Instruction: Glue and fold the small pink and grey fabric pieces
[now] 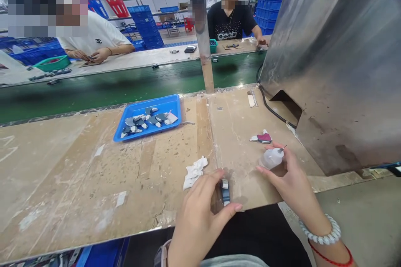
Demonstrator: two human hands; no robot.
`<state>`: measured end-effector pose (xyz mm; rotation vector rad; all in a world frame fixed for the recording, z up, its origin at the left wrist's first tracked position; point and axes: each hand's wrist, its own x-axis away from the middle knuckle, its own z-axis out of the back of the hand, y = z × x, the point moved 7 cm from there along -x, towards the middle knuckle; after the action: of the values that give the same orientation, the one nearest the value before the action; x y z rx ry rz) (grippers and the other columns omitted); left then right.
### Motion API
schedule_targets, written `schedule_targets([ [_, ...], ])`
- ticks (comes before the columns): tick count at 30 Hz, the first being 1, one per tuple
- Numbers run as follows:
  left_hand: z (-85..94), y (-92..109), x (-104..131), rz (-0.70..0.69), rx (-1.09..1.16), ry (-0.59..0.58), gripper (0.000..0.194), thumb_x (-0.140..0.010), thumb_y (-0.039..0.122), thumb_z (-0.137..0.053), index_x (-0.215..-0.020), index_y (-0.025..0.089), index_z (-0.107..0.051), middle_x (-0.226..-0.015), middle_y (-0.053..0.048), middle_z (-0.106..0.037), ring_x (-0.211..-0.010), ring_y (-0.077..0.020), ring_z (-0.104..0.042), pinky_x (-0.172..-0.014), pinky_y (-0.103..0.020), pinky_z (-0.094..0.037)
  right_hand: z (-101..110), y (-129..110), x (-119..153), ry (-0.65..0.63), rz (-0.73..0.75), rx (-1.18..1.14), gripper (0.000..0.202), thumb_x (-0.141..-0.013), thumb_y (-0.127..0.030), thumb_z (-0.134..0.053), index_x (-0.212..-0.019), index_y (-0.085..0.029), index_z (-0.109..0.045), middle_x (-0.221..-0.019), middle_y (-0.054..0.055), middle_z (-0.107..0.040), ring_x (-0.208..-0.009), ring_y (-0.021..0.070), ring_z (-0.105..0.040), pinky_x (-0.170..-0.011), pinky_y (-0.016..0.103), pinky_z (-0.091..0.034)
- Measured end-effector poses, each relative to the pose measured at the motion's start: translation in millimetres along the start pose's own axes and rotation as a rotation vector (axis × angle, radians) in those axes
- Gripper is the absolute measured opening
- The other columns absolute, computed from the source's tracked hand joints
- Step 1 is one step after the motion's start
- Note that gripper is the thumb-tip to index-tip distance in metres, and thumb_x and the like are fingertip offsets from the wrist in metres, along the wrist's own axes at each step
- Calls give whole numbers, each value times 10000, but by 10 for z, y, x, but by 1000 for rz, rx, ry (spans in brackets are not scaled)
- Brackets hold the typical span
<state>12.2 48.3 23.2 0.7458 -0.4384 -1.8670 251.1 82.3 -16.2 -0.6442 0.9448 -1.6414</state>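
My left hand (200,212) is at the table's front edge, thumb and forefinger spread on either side of a small dark blue-grey piece with whitish ends (225,194). The piece seems to rest on the tabletop; any touch by the hidden fingers cannot be made out. In my right hand (290,177) is a small translucent squeeze bottle with a thin needle tip (272,159), tilted, its tip pointing up and right. Just beyond the bottle lies a similar piece with a magenta face (263,137). A crumpled white tissue (194,172) sits beyond my left hand.
A blue tray (147,102) holds several grey and white pieces. To the right stands a large metal housing (328,71) with a black cable (275,112). A green conveyor belt (125,81) runs behind the table; two people (230,18) work across it.
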Motion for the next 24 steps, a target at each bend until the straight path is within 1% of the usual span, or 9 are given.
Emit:
schedule_targets([
  [3, -35, 36, 27, 18, -34, 33, 573, -793, 330, -841, -1281, 263, -547, -1211, -88, -695, -1096, -286, -698, -896, -418, -617, -6, 9, -2, -17, -5, -17, 536, -817, -600, -680, -1198, -245, -555, -1240, 113, -690, -1129, 320, -640, -984, 494, -472],
  [5, -77, 61, 29, 2, -30, 23, 467, -827, 256, -801, -1234, 253, -572, -1154, -78, -702, -1050, -266, -700, -874, -390, -609, -12, -2, 2, -29, 6, -42, 479, -824, -589, -686, -1128, -232, -582, -1195, 116, -710, -1098, 321, -652, -974, 494, -465],
  [8, -94, 84, 3, -51, -6, 40, 336, -855, 167, -733, -1155, 230, -594, -1048, -58, -701, -962, -229, -689, -823, -344, -582, -8, -10, 21, -32, 3, -87, 449, -815, -564, -718, -1093, -225, -618, -1161, 105, -724, -1027, 305, -661, -944, 482, -462],
  [12, -106, 60, -27, -89, -2, 68, 281, -823, 180, -762, -1054, 206, -604, -979, -46, -685, -911, -215, -662, -802, -326, -545, 4, -19, 56, -27, -5, -140, 440, -783, -534, -765, -1069, -220, -650, -1124, 91, -740, -959, 282, -661, -899, 448, -471],
  [16, -131, 41, -1, -113, 3, 97, 286, -838, 183, -760, -1069, 196, -592, -991, -49, -685, -920, -201, -660, -819, -311, -527, 27, -47, 75, 1, 23, -134, 397, -790, -513, -775, -1043, -227, -664, -1100, 67, -758, -923, 260, -660, -837, 396, -480],
  [20, -138, 28, 26, -129, 14, 106, 274, -871, 181, -732, -1103, 195, -587, -1015, -59, -695, -945, -199, -672, -842, -313, -535, 36, -36, 77, 19, 34, -127, 411, -795, -518, -774, -1057, -226, -653, -1077, 67, -749, -903, 253, -640, -767, 362, -490],
  [22, -121, 17, 30, -132, 21, 100, 246, -887, 164, -703, -1105, 199, -595, -1024, -63, -706, -958, -202, -682, -855, -322, -545, 51, -28, 86, 31, 58, -140, 422, -808, -524, -763, -1072, -219, -640, -1014, 63, -722, -873, 241, -621, -765, 359, -489],
  [24, -104, 9, 33, -133, 33, 77, 237, -909, 155, -669, -1130, 208, -605, -1037, -60, -719, -967, -197, -694, -859, -317, -559, 58, -24, 108, 15, 95, -179, 407, -852, -524, -725, -1102, -220, -624, -978, 50, -678, -857, 223, -604, -776, 355, -483],
])
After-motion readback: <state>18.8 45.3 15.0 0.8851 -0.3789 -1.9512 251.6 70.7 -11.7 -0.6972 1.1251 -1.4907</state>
